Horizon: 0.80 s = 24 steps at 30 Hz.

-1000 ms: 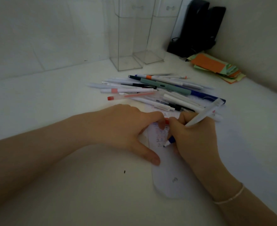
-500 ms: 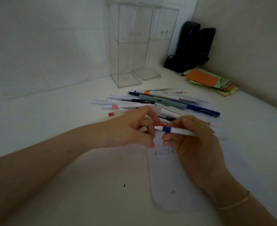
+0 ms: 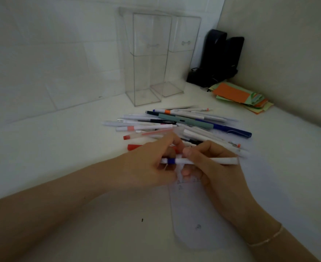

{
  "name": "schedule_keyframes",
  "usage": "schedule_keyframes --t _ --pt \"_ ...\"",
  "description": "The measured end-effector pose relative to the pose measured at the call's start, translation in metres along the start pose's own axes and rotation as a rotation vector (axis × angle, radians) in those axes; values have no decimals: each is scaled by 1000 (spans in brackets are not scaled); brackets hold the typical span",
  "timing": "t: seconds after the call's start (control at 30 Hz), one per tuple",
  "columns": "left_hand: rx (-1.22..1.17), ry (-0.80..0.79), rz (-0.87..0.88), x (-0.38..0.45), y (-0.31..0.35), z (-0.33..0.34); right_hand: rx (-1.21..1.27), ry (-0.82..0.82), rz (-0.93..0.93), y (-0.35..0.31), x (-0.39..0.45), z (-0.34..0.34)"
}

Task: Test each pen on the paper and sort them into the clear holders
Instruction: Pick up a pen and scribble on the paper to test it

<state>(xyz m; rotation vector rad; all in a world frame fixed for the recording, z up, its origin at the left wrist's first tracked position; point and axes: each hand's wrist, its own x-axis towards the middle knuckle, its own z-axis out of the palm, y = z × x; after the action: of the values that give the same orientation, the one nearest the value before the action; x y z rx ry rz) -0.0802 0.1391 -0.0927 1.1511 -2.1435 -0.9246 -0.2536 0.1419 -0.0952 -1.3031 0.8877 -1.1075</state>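
Crowding the table (image 3: 61,148) behind your hands, the pen pile (image 3: 174,121) fronts two clear holders (image 3: 148,59). Your right hand (image 3: 218,173) and left hand (image 3: 152,163) both pinch the white pen (image 3: 209,160) level above the paper (image 3: 193,214).

White pen (image 3: 212,160) with a blue band. Red pen (image 3: 132,147). Grey-green pen (image 3: 186,121), dark blue pen (image 3: 231,129). Orange and pale green paper notes (image 3: 239,95). Clear holders (image 3: 148,59). White counter (image 3: 61,144). Black case (image 3: 220,57).

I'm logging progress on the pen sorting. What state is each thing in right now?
White pen: level, held by both hands above the paper.
Left hand: grips its blue-banded end.
Right hand: grips its barrel.
Paper: flat, test marks on it.
Clear holders: upright, empty.
Pen pile: unsorted on the table.
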Motion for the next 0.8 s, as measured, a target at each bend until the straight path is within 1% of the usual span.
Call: schedule_keyframes --t 0.03,0.07,0.13,0.17,0.27,0.33,0.43,0.57,0.63,0.7,0.77,0.8 --pt "70 26 30 -1 0 0 6 -11 14 1 0 0" --pt "89 46 26 -1 0 0 81 -23 45 1 0 0" --pt "37 74 1 -2 2 0 235 -29 59 0 2 0" --pt "4 82 -3 -2 4 2 228 -8 33 -1 3 1" --pt "-86 104 -44 -2 5 6 -20 43 -58 0 2 5" --pt "-91 135 -76 -2 3 9 -114 45 -93 0 1 9" --pt "-90 177 -69 -1 2 15 -138 42 -129 -4 1 12" --pt "-74 229 -31 1 0 19 -150 4 -104 -3 6 12" --pt "-55 296 -33 2 0 20 -148 8 -93 -4 7 10" --pt "16 397 -15 4 9 20 -120 33 -89 -12 4 2" --pt "25 477 36 7 20 21 -64 41 -59 -23 3 -11" --pt "4 488 63 12 31 25 -43 43 -48 -34 -1 -23"
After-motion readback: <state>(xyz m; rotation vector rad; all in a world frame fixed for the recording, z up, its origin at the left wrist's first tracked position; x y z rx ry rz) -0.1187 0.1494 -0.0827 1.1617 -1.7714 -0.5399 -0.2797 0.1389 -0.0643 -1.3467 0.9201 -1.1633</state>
